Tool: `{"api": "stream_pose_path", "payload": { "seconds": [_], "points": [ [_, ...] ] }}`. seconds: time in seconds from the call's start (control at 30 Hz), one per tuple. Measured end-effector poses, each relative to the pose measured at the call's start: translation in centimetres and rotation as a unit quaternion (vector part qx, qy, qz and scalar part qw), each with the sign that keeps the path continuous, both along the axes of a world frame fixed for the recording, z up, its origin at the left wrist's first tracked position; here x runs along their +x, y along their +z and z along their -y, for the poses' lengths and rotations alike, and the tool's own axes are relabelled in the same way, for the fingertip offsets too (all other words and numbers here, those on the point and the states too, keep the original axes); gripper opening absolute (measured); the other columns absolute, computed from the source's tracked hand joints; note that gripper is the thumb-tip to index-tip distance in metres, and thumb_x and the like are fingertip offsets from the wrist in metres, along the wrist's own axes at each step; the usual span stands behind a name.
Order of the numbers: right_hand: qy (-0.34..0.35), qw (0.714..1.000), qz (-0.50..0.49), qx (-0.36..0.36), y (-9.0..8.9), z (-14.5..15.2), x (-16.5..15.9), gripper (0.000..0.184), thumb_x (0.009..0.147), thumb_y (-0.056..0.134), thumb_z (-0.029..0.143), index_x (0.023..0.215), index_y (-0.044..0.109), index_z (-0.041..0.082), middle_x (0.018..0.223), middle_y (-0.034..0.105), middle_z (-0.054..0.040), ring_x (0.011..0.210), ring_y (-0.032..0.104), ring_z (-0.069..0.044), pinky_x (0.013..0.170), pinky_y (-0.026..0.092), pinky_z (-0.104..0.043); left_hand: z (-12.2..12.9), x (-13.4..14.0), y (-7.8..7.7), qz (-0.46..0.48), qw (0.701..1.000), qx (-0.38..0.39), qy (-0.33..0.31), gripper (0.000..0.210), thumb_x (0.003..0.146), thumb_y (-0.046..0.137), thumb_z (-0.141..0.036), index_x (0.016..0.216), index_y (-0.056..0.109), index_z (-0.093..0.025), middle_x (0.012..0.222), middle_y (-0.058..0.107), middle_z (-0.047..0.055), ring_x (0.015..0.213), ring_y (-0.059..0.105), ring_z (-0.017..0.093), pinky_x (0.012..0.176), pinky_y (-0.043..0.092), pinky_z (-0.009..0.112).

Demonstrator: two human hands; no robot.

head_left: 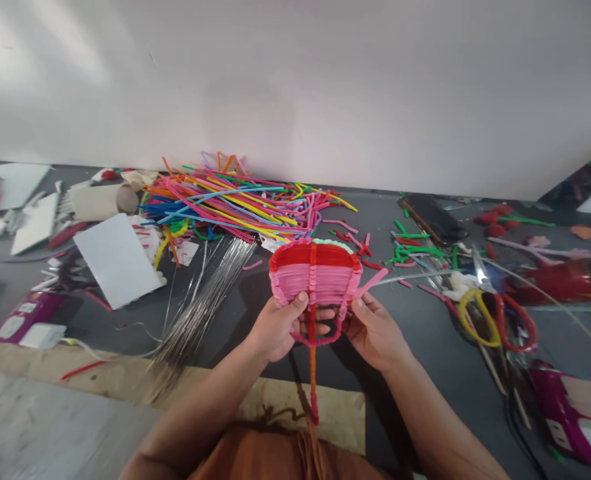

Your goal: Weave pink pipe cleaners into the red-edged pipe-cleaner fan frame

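Note:
A pipe-cleaner craft shaped like a small fan (295,283) is held up in front of me, with red strands across its upper part and pink strands below. Its lower section is an open frame, and an orange and pink stem hangs down. My left hand (280,327) grips its lower left side, thumb on the front and fingers behind. At the right edge, my right hand (373,327) pinches a loose pink pipe cleaner (373,283) beside the frame. The fingertips of this hand are partly hidden.
Behind lies a pile of coloured pipe cleaners (235,203). Thin metal wires (210,293) and a white card (118,260) are on the left. To the right are scissors (498,320), a phone (433,217), green and red scraps, and a purple power strip (575,413).

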State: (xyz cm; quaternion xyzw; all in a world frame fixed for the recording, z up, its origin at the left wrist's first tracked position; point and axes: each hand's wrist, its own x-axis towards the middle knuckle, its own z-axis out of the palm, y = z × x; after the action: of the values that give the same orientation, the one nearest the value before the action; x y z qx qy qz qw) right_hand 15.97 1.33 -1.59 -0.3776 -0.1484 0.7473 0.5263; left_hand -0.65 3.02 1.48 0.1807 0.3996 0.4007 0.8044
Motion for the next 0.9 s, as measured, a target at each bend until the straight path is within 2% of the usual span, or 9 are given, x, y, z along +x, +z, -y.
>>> {"api": "stream_pose_path", "payload": {
  "seconds": [0.17,0.33,0.43,0.63,0.77,0.9],
  "points": [
    [0.04,0.999,-0.007,-0.008,-0.1,0.0,0.4,0.022,0.068,0.075,0.03,0.086,0.063,0.024,0.075,0.065,0.0028,0.058,0.056,-0.009,0.055,0.048,-0.021,0.1,0.0,0.3,-0.012,1.0,0.007,-0.011,0.034,0.07,0.071,-0.035,0.093,0.065,-0.011,0.082,0.072,0.013,0.075,0.069,0.024,0.06,0.058,0.032],
    [0.0,0.999,0.035,0.035,0.0,-0.2,0.5,0.022,0.065,0.077,0.028,0.082,0.063,0.023,0.071,0.065,0.0034,0.06,0.058,-0.01,0.06,0.048,-0.022,0.3,-0.1,0.4,-0.04,0.999,0.017,-0.03,0.032,0.074,0.067,-0.036,0.095,0.065,-0.011,0.081,0.072,0.013,0.071,0.069,0.022,0.06,0.058,0.031],
    [-0.012,0.993,0.09,0.081,-0.2,-0.3,0.6,0.024,0.068,0.075,0.029,0.087,0.063,0.024,0.075,0.066,0.0021,0.064,0.059,-0.011,0.063,0.048,-0.023,0.4,0.1,0.7,-0.046,0.998,0.031,-0.028,0.03,0.076,0.066,-0.035,0.094,0.066,-0.011,0.084,0.071,0.013,0.074,0.069,0.023,0.059,0.058,0.031],
    [0.01,0.956,0.229,0.186,0.1,-0.6,1.3,0.028,0.075,0.068,0.031,0.1,0.058,0.025,0.096,0.067,-0.0021,0.086,0.061,-0.016,0.082,0.047,-0.031,0.6,0.6,1.2,-0.047,0.998,0.029,-0.022,0.03,0.074,0.068,-0.034,0.094,0.066,-0.011,0.085,0.071,0.013,0.078,0.068,0.026,0.063,0.058,0.035],
    [0.006,0.927,0.309,0.214,0.8,-0.5,1.2,0.029,0.078,0.064,0.034,0.103,0.054,0.025,0.096,0.066,-0.0033,0.084,0.062,-0.017,0.079,0.049,-0.032,0.7,0.8,1.6,-0.048,0.998,0.041,-0.027,0.032,0.071,0.071,-0.033,0.095,0.067,-0.012,0.088,0.07,0.011,0.079,0.067,0.023,0.065,0.058,0.035],
    [-0.017,0.918,0.33,0.218,1.3,-0.3,0.9,0.028,0.078,0.063,0.03,0.103,0.054,0.024,0.097,0.065,-0.0039,0.087,0.061,-0.017,0.08,0.048,-0.032,0.6,1.0,1.4,-0.09,0.995,0.046,-0.023,0.033,0.057,0.08,-0.021,0.087,0.069,-0.011,0.078,0.07,0.008,0.072,0.066,0.019,0.065,0.057,0.031]
  ]
}}
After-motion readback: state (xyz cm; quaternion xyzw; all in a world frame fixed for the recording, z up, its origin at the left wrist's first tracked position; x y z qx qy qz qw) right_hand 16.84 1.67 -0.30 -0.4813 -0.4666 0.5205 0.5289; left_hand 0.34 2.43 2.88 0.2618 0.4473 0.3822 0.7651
